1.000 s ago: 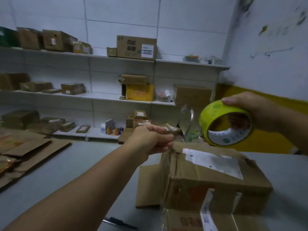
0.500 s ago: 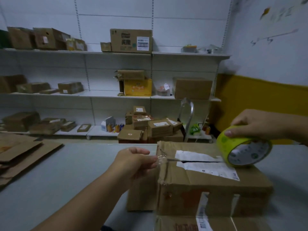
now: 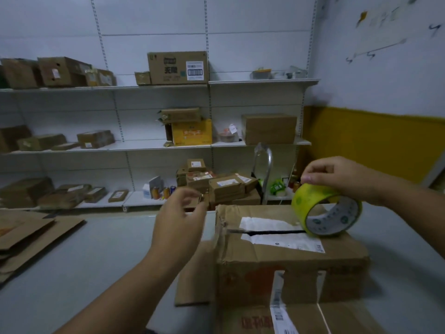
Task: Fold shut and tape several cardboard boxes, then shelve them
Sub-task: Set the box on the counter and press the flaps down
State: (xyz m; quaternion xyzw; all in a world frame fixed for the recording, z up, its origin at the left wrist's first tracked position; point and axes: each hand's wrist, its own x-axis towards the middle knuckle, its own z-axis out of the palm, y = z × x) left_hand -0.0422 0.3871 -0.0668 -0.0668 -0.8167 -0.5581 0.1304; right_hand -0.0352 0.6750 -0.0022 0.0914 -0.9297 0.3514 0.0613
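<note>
A worn cardboard box [image 3: 245, 268] with a white label stands on the grey table [image 3: 101, 256], its top flaps folded in with a dark gap along the seam. My right hand [image 3: 346, 179] grips a yellow-green tape roll [image 3: 325, 210], which rests on the box top at the right end of the seam. My left hand [image 3: 180, 220] hovers blurred just left of the box's top left corner, fingers loosely apart, with nothing clearly in it.
A second box [image 3: 301, 319] lies at the near edge below the first. Flattened cardboard sheets [image 3: 36, 232] lie on the table's left. Behind the table is a hand cart piled with parcels [image 3: 221, 186], and wall shelves [image 3: 144, 145] hold several boxes.
My right hand brought the roll down onto the box and drew it right along the seam. My left hand, which pinched the tape end at the left edge, has lifted away and spread.
</note>
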